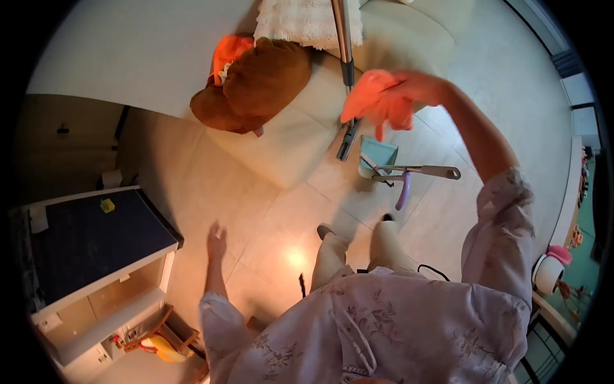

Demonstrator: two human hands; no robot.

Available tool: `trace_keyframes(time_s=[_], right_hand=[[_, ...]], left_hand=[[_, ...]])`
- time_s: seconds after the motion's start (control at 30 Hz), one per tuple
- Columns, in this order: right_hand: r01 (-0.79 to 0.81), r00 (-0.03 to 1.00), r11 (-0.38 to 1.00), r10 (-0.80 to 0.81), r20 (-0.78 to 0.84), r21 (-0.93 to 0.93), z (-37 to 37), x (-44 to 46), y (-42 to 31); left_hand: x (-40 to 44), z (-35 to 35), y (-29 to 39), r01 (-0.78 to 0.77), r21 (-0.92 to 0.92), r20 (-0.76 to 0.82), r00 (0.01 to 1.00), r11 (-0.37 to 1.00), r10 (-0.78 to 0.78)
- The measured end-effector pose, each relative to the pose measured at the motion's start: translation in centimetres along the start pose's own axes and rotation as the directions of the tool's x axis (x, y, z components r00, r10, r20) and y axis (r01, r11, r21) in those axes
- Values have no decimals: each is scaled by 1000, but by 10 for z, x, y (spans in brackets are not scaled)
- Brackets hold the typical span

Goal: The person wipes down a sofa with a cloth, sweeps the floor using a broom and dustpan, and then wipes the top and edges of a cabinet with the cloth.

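Note:
My right hand [419, 86] is raised on the right and grips a bright orange cloth [377, 99], which hangs in loose folds and is partly smeared by motion. Behind it runs the metal tube of a floor cleaner [343, 38], its flat head [347, 141] on the tiles. Below the cloth lie a light blue dustpan [380, 152] and a grey-handled brush or tool [435, 171] with a purple curved part [403, 192]. Low on the left hangs my left hand [217, 240], fingers loosely apart, holding nothing I can see.
A cream sofa [275, 160] curves across the front, bearing a brown cushion [268, 80], another orange item [229, 51] and a white textured throw [294, 22]. A dark-topped cabinet [96, 243] stands at left. A white round container [548, 275] is at right.

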State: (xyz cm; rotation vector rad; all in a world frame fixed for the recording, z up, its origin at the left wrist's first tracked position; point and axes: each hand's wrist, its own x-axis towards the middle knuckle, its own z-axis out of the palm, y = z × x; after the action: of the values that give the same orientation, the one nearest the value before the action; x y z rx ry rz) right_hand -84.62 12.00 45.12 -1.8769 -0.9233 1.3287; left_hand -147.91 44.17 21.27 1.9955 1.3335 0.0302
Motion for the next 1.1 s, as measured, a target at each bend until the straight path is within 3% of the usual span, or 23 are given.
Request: trace_keyframes(time_s=[0.03,0.1,0.23,0.33,0.4,0.47,0.5,0.53,0.57,0.6,0.63,0.67,0.73,0.8,0.83,0.9,0.93,1.0,1.03,1.1], right_hand=[[37,994,987,-19,108,-159,11,11,-20],[-12,968,919,109,225,-395,39,35,-52],[22,967,840,119,224,-541,90,128,-45],[48,967,883,75,242,-468,119,190,-23],[-77,958,932,168,233,-354,130,238,0],[-208,938,978,204,280,-17,152,287,52],[-294,919,950,250,306,106,168,318,89],[-171,938,983,184,294,-67,172,316,96],[-44,953,967,116,280,-251,177,313,103],[71,963,904,48,266,-421,181,309,109],[-129,992,991,129,9,38,196,311,131],[-175,930,836,314,-192,520,206,320,157],[-246,911,861,362,-196,446,208,332,195],[-270,870,851,416,-265,451,194,324,191],[-278,860,844,431,-274,458,190,323,194],[-290,791,814,500,-353,503,185,324,204],[-289,778,808,511,-366,513,182,329,213],[-114,736,945,288,-613,307,179,336,231],[-202,740,962,271,-616,182,165,337,223],[-522,518,852,293,-804,-25,144,340,191]], left_hand=[[25,-17,47,-83,67,-16,996,994,84],[71,-34,130,-237,177,-30,969,955,246],[133,-9,271,-518,233,9,848,823,531],[170,46,343,-721,267,63,675,640,735],[172,68,400,-817,261,180,565,515,805],[202,120,404,-887,167,172,456,431,873],[214,143,407,-808,74,275,580,584,767],[226,164,409,-691,-8,389,664,723,639],[246,188,399,-685,-33,394,660,728,640],[269,218,386,-450,-154,525,717,880,458],[290,248,369,-165,-220,664,696,961,272],[309,277,343,-153,-231,673,688,961,272],[344,317,294,16,-221,574,811,975,117],[356,307,283,-33,-428,431,871,903,236],[357,300,288,-33,-429,447,861,903,243],[360,286,303,447,-517,536,834,730,-131],[367,286,310,443,-509,549,827,738,-117],[371,286,317,311,-827,319,945,468,-64],[379,282,316,315,-820,326,943,479,-61],[398,262,319,302,-869,335,942,393,16]])
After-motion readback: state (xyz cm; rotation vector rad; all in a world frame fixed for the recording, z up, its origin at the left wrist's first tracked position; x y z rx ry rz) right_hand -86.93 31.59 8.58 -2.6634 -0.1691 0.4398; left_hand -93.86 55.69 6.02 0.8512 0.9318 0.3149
